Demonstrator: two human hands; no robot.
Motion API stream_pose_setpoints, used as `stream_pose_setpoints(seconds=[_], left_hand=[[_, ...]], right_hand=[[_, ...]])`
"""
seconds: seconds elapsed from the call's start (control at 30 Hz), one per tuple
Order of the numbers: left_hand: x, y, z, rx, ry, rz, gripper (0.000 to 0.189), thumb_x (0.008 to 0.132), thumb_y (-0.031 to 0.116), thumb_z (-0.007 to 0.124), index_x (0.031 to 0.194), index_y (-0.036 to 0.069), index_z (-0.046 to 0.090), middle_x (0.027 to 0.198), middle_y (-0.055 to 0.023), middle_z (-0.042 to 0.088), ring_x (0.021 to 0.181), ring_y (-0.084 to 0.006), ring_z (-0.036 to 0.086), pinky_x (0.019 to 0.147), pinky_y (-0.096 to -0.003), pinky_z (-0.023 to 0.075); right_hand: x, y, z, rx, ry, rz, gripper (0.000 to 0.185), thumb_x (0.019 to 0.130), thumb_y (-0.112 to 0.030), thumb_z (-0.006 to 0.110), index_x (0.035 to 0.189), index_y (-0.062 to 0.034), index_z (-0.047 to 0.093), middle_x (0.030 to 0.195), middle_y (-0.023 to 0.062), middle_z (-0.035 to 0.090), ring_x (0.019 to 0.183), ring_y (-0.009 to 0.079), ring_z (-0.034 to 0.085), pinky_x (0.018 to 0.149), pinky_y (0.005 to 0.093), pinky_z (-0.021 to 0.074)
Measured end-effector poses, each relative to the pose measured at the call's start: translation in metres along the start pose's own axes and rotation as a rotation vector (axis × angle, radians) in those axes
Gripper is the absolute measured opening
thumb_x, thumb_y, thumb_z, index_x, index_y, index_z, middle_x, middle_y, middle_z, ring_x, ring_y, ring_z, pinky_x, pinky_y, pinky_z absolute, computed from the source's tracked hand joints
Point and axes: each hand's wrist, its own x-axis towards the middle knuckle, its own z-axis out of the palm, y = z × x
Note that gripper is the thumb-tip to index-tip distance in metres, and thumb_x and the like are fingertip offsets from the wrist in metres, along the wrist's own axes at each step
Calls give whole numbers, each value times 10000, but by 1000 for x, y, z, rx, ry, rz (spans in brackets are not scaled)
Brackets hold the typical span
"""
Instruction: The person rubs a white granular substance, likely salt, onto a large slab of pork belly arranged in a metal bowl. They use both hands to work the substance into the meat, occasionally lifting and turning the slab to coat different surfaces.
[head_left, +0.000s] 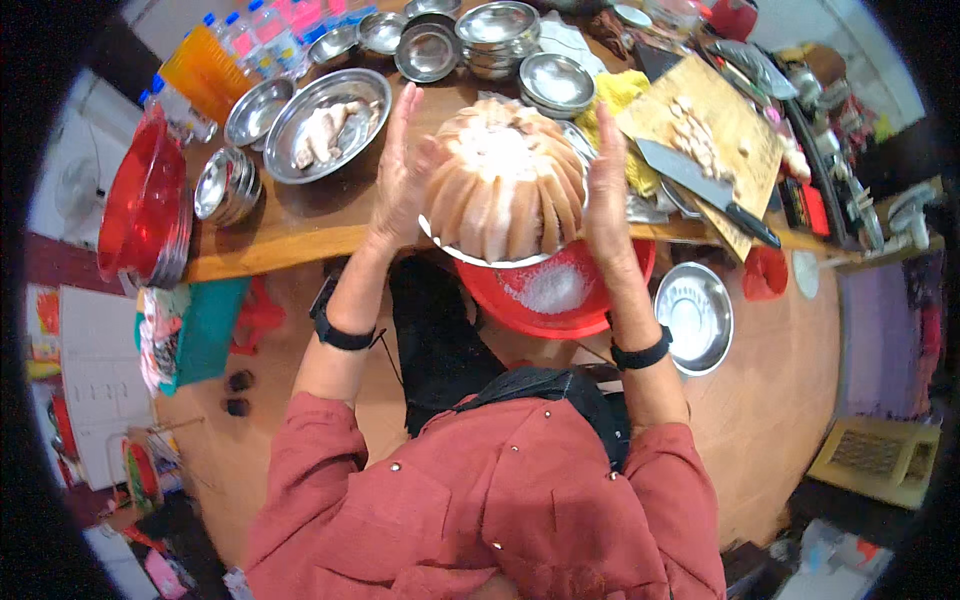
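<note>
A dome of overlapping pale-brown slices (491, 202), which look like meat, stands on a white plate (495, 260) at the table's front edge. Bright glare washes out its top. My left hand (401, 176) is upright along the dome's left side, palm inward and fingers straight. On the opposite side my right hand (607, 180) mirrors it, flat and fingers extended. Neither hand grips anything; whether the palms touch the slices I cannot tell. Below the plate, a red basin (480, 300) contains white grainy material (551, 289).
Left on the wooden table (300, 240), a steel bowl (375, 139) contains pale meat pieces. Steel bowls (499, 26) are stacked behind. A cleaver (679, 176) lies on a cutting board (757, 112) with chopped pieces, blade towards my right hand. Another steel basin (694, 352) sits lower right.
</note>
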Motion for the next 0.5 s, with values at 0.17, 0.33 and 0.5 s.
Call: stream_pose_setpoints(seconds=[0.17, 0.33, 0.5], left_hand=[[30, -15, -2, -24, -249, -113, 1088, 917, 874, 319, 1634, 59, 251, 1638, -187, 354, 1509, -308, 325, 1236, -443, 261], [29, -21, 5, -58, -296, -103, 1060, 918, 854, 385, 1568, 17, 390, 1572, -207, 429, 1451, -301, 418, 1213, -441, 324], [26, -23, 9, -128, -275, -133, 1065, 906, 847, 438, 1549, -2, 409, 1555, -193, 443, 1418, -302, 461, 1188, -437, 369]], right_hand=[[-18, -27, 27, -232, 98, -36, 813, 969, -578, 564, 1591, -90, 372, 1594, 253, 347, 1467, 476, 316, 1185, 578, 256], [-19, -45, 52, -353, 209, -65, 779, 908, -683, 562, 1474, -148, 570, 1472, 197, 502, 1365, 452, 422, 1112, 587, 312], [-23, -47, 56, -470, 190, -59, 775, 918, -687, 552, 1486, -160, 561, 1501, 192, 470, 1378, 432, 422, 1162, 547, 303]])
